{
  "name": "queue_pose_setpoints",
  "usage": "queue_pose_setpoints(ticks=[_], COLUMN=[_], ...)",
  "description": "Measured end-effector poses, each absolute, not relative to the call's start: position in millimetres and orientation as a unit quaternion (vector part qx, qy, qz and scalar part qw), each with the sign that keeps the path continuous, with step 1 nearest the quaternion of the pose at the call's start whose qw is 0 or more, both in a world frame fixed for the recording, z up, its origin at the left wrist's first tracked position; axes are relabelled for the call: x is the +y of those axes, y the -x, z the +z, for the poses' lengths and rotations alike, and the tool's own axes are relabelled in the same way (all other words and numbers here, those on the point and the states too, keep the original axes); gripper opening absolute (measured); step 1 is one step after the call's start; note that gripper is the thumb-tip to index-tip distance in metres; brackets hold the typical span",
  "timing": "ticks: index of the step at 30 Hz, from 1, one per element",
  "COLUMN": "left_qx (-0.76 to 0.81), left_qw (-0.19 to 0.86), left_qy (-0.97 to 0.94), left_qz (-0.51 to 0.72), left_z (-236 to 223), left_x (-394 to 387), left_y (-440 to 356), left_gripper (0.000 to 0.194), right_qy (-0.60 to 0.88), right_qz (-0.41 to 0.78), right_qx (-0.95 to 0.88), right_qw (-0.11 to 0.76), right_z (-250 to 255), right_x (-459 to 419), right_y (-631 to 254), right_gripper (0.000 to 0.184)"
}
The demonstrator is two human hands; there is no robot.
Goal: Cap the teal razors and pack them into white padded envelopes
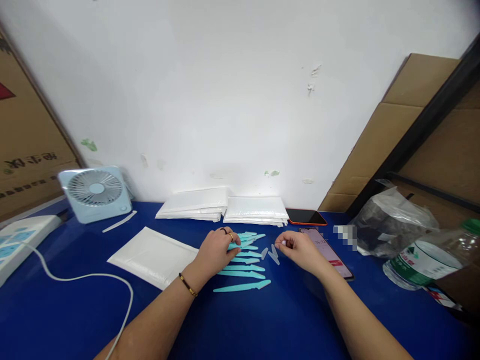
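Note:
Several slim turquoise plastic tools [243, 272] lie in a row on the blue table [262, 325]. My left hand [215, 250] rests on the upper ones, fingers curled over them, with rings and a bracelet on it. Just right of the row lie a few small clear caps [270, 254]. My right hand [298, 249] hovers beside them, thumb and fingers pinched on a small pale piece that I cannot name.
A white padded envelope [152, 256] lies left of my left hand; two stacks of them [225, 207] sit by the wall. Two phones [330, 252] lie at right, beside a plastic bag [393, 220] and a bottle [423, 257]. A small fan [95, 192] and a white cable [90, 277] are at left.

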State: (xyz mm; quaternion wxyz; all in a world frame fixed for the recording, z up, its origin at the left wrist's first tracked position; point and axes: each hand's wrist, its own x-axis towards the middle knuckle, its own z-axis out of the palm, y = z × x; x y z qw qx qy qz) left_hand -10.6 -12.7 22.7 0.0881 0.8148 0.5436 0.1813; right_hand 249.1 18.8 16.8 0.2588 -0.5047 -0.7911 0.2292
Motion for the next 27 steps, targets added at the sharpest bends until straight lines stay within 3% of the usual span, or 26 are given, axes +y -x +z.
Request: queue_pose_setpoints(ticks=[4, 9, 14, 19, 27], left_qx=[0.530, 0.541, 0.553, 0.556, 0.552], left_qw=[0.127, 0.132, 0.138, 0.144, 0.151], left_qy=[-0.832, -0.828, -0.818, -0.815, -0.816], left_qz=[0.105, 0.073, 0.072, 0.070, 0.082], left_z=[25, 20, 17, 19, 19], left_x=[-19, -19, -18, -19, -18], left_y=[9, 6, 5, 4, 4], left_gripper=[0.013, 0.005, 0.006, 0.006, 0.007], right_qy=[0.511, 0.504, 0.437, 0.432, 0.411], right_qz=[0.192, 0.155, 0.260, 0.335, 0.327], right_qx=[-0.820, -0.839, -0.857, -0.833, -0.843], right_qw=[0.170, 0.133, 0.090, 0.086, 0.117], right_z=[17, 13, 21, 17, 14], right_x=[15, 13, 10, 9, 7], right_y=[-251, -245, -251, -246, -240], right_gripper=[0.009, 0.007, 0.014, 0.013, 0.016])
